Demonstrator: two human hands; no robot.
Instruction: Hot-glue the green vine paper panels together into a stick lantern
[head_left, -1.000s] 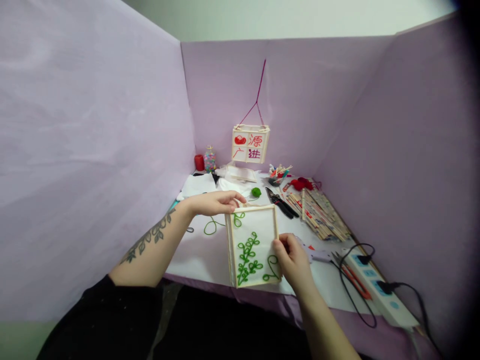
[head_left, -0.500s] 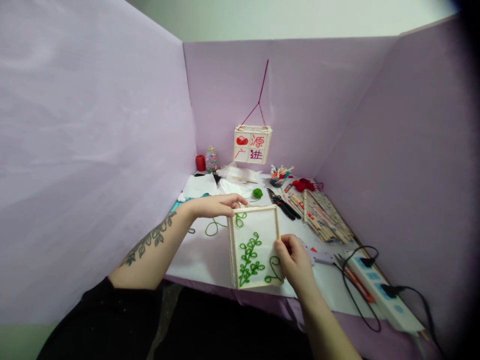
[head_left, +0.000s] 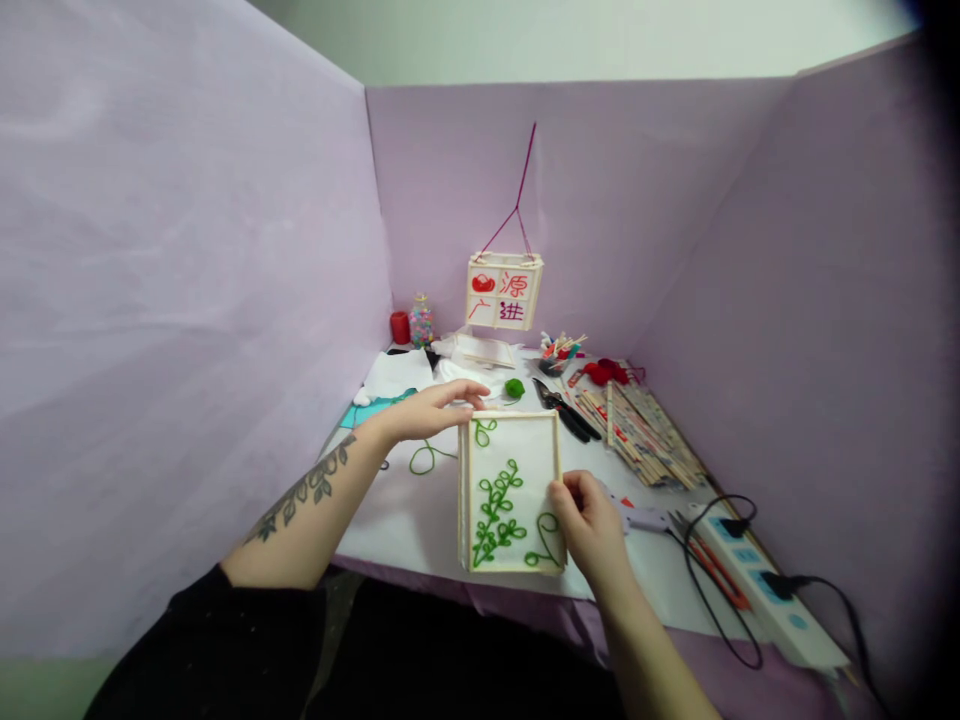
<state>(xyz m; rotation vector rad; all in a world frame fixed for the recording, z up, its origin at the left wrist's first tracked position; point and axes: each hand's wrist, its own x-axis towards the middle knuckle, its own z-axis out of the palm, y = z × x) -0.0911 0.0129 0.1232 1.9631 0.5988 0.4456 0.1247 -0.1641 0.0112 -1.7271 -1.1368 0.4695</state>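
A box-shaped lantern frame (head_left: 517,440) of thin pale sticks with white panels stands upright over the table's front edge. Its front panel carries green cord curled into a leafy sprig, with scrolls at two opposite corners. My right hand (head_left: 592,525) grips its right edge, thumb on the front and fingers behind. At the upper left corner is my left hand (head_left: 442,405), fingers stretched out and apart, thumb against the top edge. Behind, a loose green cord (head_left: 424,458) loops on the table, and a small green cord ball (head_left: 514,388) lies farther back.
A finished-looking lantern (head_left: 504,292) hangs by a purple cord at the back. Black-handled pliers (head_left: 566,412), a stick bundle (head_left: 645,430) and red yarn (head_left: 606,371) lie right of centre. A power strip (head_left: 780,590), cables and a glue gun (head_left: 645,518) occupy the front right.
The lantern frame has turned slightly and stands straighter. My left hand has slid a little left along its top, fingers more extended. My right hand keeps its grip.
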